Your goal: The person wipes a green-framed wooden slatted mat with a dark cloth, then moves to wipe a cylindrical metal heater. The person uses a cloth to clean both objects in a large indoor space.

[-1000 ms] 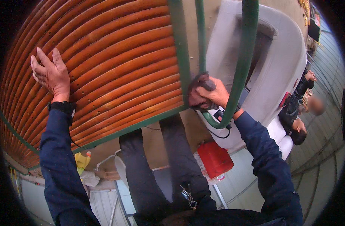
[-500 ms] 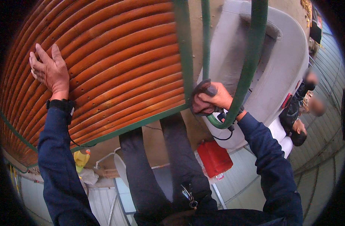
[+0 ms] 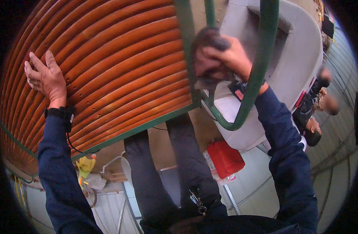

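My left hand (image 3: 47, 78) rests on the orange-brown slats (image 3: 124, 62) of a bench-like piece, its fingers spread and nothing in it. Along the right side of the slats runs a green metal frame (image 3: 185, 29). There my right hand (image 3: 233, 57) is closed on a dark brownish rag (image 3: 208, 64), blurred by motion, which is at the frame's edge and hides part of it. My right wrist passes behind a bent green tube (image 3: 261, 58), which curves round at its lower end.
A grey-white padded seat (image 3: 296, 74) stands beyond the tube on the right. Near my legs are a red container (image 3: 225, 159) and a yellow bottle (image 3: 85, 167) beside a whitish bag (image 3: 95, 181). Several people (image 3: 309, 121) are at the far right.
My right hand has moved up and away along the frame with the rag, from the slats' near corner. My left hand stays on the slats, shifted slightly in the picture.
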### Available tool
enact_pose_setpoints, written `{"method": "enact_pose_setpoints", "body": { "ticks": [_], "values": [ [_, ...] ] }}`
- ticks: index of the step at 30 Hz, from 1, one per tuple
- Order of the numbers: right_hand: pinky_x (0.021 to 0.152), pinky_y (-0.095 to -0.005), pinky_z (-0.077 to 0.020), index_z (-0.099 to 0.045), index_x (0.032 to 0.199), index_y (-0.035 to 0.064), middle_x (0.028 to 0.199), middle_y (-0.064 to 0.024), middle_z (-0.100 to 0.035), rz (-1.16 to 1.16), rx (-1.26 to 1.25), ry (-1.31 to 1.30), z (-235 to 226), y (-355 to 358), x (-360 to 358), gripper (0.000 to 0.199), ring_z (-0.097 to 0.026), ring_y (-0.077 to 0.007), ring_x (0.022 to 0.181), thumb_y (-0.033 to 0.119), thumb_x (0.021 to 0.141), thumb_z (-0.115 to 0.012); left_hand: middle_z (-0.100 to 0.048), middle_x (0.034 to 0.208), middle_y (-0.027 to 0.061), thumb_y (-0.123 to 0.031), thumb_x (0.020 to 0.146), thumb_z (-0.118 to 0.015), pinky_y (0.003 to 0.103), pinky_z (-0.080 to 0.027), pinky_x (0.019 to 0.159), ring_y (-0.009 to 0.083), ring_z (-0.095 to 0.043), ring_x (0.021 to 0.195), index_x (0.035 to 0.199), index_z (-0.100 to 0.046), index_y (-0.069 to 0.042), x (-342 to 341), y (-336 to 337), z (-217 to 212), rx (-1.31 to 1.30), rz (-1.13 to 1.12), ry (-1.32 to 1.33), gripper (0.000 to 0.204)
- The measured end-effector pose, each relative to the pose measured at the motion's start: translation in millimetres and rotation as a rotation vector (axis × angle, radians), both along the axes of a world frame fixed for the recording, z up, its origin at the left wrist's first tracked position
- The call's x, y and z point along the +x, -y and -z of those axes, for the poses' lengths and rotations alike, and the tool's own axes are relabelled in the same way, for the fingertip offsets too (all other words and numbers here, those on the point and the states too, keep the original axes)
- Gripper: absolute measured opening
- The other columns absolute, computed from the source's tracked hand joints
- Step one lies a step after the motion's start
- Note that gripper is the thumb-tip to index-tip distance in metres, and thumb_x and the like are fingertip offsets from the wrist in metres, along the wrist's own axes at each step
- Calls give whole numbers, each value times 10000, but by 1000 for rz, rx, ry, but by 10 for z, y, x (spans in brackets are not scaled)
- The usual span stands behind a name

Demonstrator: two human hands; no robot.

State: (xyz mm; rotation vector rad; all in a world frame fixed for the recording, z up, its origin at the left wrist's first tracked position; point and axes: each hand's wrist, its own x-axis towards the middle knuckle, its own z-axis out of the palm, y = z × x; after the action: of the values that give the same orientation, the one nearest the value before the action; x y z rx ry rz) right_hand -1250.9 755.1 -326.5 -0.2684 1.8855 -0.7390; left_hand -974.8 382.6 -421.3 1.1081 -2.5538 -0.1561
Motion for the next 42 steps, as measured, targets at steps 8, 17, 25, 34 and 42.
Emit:
{"method": "enact_pose_setpoints", "body": {
  "ticks": [8,17,25,34,42],
  "values": [
    [674,-300,-536,-621,1056,14,896,-91,-669,80,-242,143,-116,825,-488,230,-643,-182,783,160,883,-657,-235,1522,224,-614,972,-342,518,-110,1156,360,-188,1430,1485,-354,-123,3,-20,-5,14,2,-16,710],
    [708,-298,-528,-697,967,21,856,-46,-688,21,-171,-202,98,413,-354,278,-621,-115,787,238,807,-765,-253,1513,227,-613,973,-339,515,-130,1150,371,-211,1418,1478,-368,-130,-31,-24,-17,11,2,-18,699],
    [670,-289,-507,-651,902,22,828,-8,-661,15,58,-30,14,-166,185,248,-577,-87,752,227,803,-749,-265,1502,222,-596,980,-344,522,-137,1145,372,-234,1404,1477,-359,-112,-31,-37,-49,-32,4,-10,693],
    [805,-298,-502,-654,1060,14,949,-25,-678,-1,103,165,-102,-812,735,293,-585,-94,871,181,831,-730,-310,1494,223,-522,992,-411,522,-198,1127,372,-284,1393,1477,-359,-117,-47,-32,-73,-98,0,10,634],
    [816,-282,-503,-668,1049,6,954,-18,-693,11,70,92,-84,-550,529,287,-600,-86,873,121,797,-743,-294,1485,186,-423,1005,-452,532,-196,1129,352,-272,1392,1490,-323,-95,-82,-70,-186,-86,-14,77,599]
  ]
}}
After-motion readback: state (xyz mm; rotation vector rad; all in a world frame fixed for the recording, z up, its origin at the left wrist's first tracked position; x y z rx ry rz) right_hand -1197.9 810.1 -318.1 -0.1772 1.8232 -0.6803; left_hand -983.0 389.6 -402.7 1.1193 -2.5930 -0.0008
